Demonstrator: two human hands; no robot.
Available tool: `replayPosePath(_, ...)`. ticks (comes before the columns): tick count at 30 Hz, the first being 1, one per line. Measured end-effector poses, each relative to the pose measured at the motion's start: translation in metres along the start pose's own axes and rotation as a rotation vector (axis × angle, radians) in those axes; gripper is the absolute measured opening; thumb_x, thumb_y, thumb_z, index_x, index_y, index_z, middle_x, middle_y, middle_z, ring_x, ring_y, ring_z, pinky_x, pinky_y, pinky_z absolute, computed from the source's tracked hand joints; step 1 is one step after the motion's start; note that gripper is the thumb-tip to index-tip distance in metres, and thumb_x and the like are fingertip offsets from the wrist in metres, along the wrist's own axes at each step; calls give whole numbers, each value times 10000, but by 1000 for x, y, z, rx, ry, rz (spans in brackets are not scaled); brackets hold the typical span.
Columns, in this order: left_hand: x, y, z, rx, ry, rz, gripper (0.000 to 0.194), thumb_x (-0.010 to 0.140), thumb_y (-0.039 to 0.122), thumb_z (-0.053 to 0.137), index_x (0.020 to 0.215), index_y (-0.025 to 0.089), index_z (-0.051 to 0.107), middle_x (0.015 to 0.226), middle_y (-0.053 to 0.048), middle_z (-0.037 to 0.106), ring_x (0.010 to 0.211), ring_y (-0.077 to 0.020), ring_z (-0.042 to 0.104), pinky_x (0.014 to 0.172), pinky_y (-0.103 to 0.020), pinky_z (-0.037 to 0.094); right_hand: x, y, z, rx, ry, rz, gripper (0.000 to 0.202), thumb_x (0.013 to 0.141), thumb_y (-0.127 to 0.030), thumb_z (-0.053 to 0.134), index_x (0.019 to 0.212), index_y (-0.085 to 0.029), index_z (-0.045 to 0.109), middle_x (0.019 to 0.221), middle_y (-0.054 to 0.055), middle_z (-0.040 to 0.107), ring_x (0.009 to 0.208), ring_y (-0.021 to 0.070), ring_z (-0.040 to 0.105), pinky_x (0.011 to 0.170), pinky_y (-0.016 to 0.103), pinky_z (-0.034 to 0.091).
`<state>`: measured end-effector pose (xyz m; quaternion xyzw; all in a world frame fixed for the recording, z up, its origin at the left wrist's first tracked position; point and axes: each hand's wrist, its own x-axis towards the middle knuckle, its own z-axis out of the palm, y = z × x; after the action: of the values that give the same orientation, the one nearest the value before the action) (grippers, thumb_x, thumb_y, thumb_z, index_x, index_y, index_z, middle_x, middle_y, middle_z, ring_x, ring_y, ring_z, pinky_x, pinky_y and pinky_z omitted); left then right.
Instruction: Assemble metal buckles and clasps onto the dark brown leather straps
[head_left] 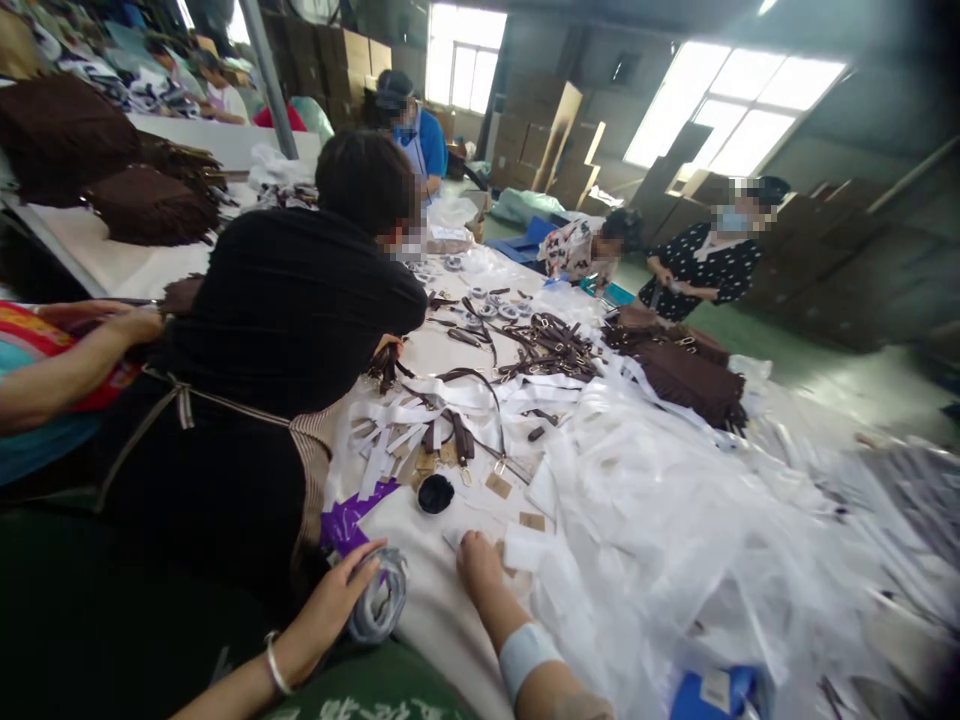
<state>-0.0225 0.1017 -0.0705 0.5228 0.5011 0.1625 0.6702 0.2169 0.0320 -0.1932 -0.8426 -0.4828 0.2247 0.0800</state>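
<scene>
At the near edge of the table, my left hand is closed around the side of a grey, ring-shaped coil that looks wrapped in clear plastic. To its right, my right hand rests low over the white table surface with its fingers curled together. A thin sliver of something shows by its fingertips, too small to name. Just beyond both hands sits a small round black thing. Purple plastic lies beside the coil, and small brown paper tags lie past my right hand.
A co-worker in black leans over the table at my left. Dark brown straps with metal clasps are heaped mid-table. Crumpled clear plastic bags cover the right side. Brown bags are stacked beyond, and other people stand around the far end.
</scene>
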Motion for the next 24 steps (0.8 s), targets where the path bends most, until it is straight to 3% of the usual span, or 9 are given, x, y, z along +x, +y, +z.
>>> replayPosePath(5,-3,6,4,1,23,13,640,745,555,580,1225,133,541,1208,-129,625,1105,-287,586,966,-375,454,6,19,-9,156,-84,-35,197,894,-330,537,892,-149,615,857,19,648,806,148,611,793,348,485)
replayPosePath(11,-7,13,13,-25,37,12,616,758,522,581,1219,116,545,1194,-139,628,1082,-283,595,956,-382,457,7,27,-4,237,-117,-38,245,743,-280,666,941,-159,587,857,48,640,764,159,577,705,274,410)
replayPosePath(24,-2,13,23,-33,15,2,600,774,501,576,1230,113,528,1242,-152,597,1123,-294,571,981,-403,440,5,31,-8,300,-120,-63,154,837,-286,563,925,-167,606,909,50,647,846,173,590,790,307,420)
